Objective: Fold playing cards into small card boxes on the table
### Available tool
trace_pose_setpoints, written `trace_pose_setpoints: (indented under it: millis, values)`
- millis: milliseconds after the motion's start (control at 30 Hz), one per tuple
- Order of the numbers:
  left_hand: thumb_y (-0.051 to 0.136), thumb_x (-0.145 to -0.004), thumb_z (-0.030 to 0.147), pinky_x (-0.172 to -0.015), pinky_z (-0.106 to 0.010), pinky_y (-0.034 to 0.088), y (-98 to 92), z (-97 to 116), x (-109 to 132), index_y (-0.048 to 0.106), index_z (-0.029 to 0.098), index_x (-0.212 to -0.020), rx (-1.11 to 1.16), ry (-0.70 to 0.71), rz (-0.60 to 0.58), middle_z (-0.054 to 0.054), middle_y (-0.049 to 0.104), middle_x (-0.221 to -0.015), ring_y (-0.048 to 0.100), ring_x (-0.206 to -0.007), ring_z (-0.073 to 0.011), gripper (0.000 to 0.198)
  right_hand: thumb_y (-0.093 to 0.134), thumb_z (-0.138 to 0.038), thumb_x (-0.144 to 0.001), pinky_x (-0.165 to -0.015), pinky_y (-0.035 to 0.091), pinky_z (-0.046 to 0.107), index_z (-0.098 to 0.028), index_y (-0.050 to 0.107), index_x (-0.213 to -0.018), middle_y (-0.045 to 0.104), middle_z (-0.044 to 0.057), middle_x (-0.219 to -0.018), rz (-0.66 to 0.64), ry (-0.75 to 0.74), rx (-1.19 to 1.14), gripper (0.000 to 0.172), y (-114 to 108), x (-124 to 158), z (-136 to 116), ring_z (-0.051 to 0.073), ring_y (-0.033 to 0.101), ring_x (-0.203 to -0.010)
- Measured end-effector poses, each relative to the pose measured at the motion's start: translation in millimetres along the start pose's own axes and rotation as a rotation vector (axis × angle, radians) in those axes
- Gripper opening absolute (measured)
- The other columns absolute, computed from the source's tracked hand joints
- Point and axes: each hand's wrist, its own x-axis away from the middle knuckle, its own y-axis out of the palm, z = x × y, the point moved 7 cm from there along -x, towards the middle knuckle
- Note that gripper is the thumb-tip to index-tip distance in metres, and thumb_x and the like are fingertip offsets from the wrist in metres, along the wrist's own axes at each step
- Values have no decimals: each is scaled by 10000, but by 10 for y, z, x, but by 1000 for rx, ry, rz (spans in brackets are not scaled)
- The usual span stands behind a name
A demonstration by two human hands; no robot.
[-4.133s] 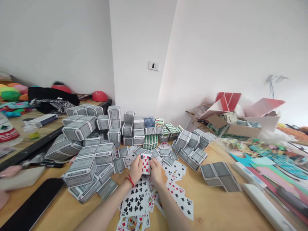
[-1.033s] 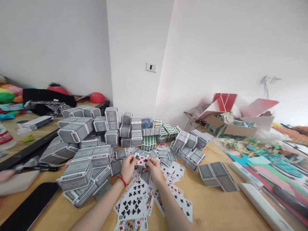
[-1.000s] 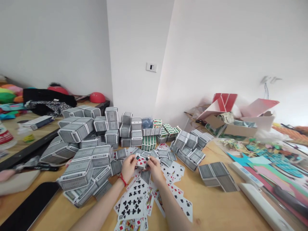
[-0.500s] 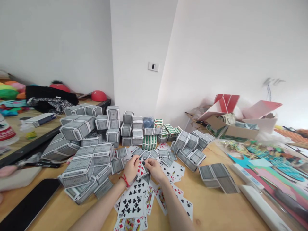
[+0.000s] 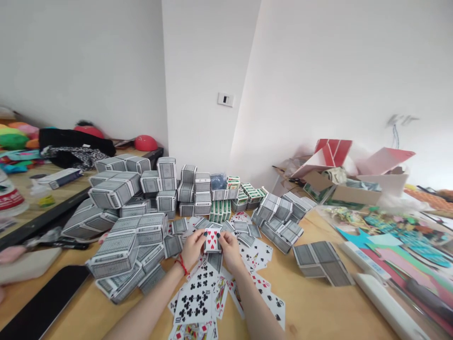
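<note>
Your left hand (image 5: 191, 249) and right hand (image 5: 231, 250) pinch the heart card (image 5: 212, 241) by its sides, over loose cards (image 5: 194, 302), short of the blocks (image 5: 203, 197) lining the tabletop's (image 5: 318, 309) far edge. Uneven squeezing could buckle it; moving low might drag the loose cards.

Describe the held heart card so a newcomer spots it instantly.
Start at the wooden table and find the left hand and right hand near its middle. Between them is the heart card, red hearts showing; unlike the ten of clubs lying nearby, it is held.
</note>
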Motion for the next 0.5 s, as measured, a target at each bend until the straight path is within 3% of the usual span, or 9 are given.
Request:
trace_pose_setpoints:
  millis: [200, 500]
  values:
    - [461, -700, 305, -521, -241, 415, 47, 21, 5, 597, 157, -834, 37, 30, -63, 4, 597, -653, 519, -563, -135, 242, 595, -354, -654, -492, 345, 220, -176, 569, -733, 524, -26, -580, -71, 82, -114, 197, 76, 20, 25, 109, 439, -494]
    - [459, -698, 285, -516, -231, 403, 39, -8, -1, 596, 162, -845, 95, 10, -37, 9, 591, -661, 512, -562, -130, 236, 542, -198, -611, -429, 304, 199, -185, 582, -674, 465, -43, -517, -66, 168, -247, 77, 86, 19, 65, 93, 378, -440]
